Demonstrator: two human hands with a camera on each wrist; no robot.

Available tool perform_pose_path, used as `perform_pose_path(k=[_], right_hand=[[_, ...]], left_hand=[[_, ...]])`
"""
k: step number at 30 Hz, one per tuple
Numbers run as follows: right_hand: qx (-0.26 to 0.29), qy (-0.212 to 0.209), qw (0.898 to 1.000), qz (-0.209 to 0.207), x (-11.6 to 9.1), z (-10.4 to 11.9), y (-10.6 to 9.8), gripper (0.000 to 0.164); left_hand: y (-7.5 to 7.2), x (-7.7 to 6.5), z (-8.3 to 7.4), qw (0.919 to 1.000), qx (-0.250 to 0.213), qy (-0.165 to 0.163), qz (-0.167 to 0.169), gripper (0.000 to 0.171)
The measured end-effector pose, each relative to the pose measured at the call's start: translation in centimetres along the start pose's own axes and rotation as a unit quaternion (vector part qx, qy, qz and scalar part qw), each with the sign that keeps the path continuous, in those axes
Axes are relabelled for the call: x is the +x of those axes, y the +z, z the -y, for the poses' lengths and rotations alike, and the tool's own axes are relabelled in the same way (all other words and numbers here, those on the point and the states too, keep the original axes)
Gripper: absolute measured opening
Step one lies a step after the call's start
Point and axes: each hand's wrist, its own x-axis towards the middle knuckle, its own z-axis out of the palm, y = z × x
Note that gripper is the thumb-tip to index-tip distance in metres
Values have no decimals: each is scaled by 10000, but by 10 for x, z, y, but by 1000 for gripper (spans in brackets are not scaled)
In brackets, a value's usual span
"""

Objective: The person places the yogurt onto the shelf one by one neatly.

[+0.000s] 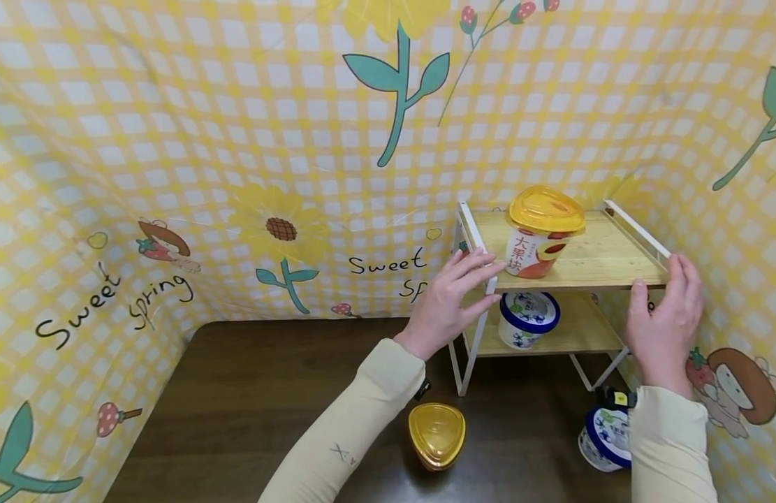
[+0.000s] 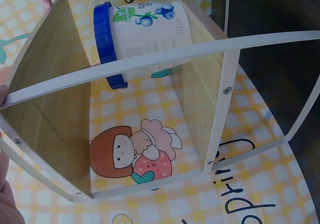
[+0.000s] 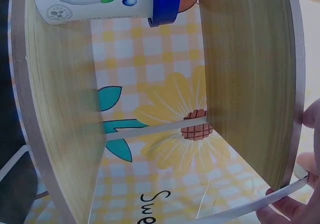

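A two-tier wooden shelf with a white metal frame [image 1: 595, 262] stands at the right of the table. My left hand [image 1: 447, 297] holds the front left corner of its upper board, fingers along the frame and thumb lower. At the opposite front corner, my right hand [image 1: 667, 325] grips the frame; the right wrist view shows its fingers [image 3: 280, 209] around the white bar. On the upper board sits a fruit cup with a yellow lid [image 1: 545, 216]. A white tub with a blue lid and blueberry print [image 1: 520, 335] is on the lower board, at its left.
A second yellow-lidded cup [image 1: 436, 429] stands on the dark table [image 1: 249, 405], below my left forearm. Another blue-lidded tub [image 1: 598, 447] is near the right wrist, partly hidden by the sleeve. Yellow checked cloth [image 1: 287, 140] covers the walls behind and at both sides.
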Motion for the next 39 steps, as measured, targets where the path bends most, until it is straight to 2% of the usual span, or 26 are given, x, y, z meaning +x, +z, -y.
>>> perform_pose_path(k=[15, 26, 33, 39], right_hand=[[19, -249, 9994, -251, -8, 5, -7, 65], [237, -446, 9986, -163, -19, 36, -13, 67], [502, -1092, 9922, -330, -30, 58, -15, 60], [657, -1396, 9878, -207, -40, 72, -14, 55]], left_hand=[[7, -5, -4, 9999, -73, -68, -58, 49], [5, -3, -3, 9999, -131, 4, -76, 49], [6, -1, -2, 9998, -131, 23, -142, 49], [5, 0, 0, 9998, -163, 21, -140, 50]])
